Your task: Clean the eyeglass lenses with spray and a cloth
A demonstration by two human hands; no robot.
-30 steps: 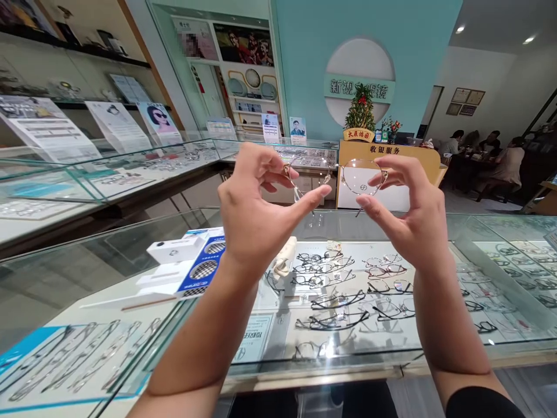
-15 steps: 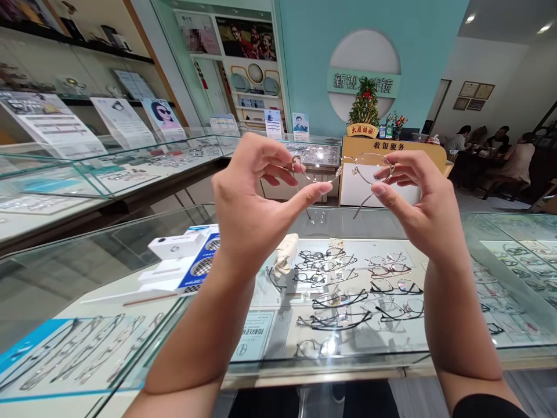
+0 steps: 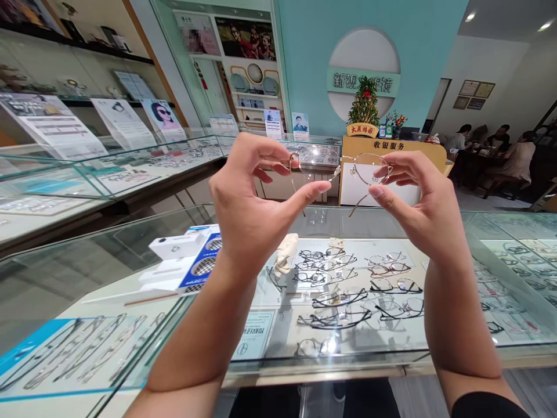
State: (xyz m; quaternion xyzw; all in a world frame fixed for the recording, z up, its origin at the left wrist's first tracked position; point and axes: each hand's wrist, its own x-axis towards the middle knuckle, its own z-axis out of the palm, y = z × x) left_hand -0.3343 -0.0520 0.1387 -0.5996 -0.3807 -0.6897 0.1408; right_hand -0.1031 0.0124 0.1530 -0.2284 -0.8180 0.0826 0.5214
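A pair of thin metal-rimmed eyeglasses point(image 3: 347, 158) is held up in front of me above the glass counter, its lenses clear. My left hand point(image 3: 256, 203) grips the left end, fingers at the outer rim and thumb beneath the left lens. At the opposite end, my right hand point(image 3: 422, 203) pinches the frame by the right lens edge. Both temples are unfolded and hang down between my hands. Below lie several rows of eyeglass frames point(image 3: 342, 319) in the display case, with a crumpled pale cloth point(image 3: 286, 254) beside them.
The glass counter point(image 3: 339, 366) spans the space before me. White boxes point(image 3: 174, 247) and a blue box point(image 3: 201, 267) rest at left, near a tray of frames point(image 3: 87, 351). A wooden reception desk point(image 3: 394, 150) stands behind; seated people point(image 3: 517, 154) are at far right.
The eyeglasses have tilted slightly and shifted a little to the left, with the temple tips moving left. Both hands keep their hold and have barely moved.
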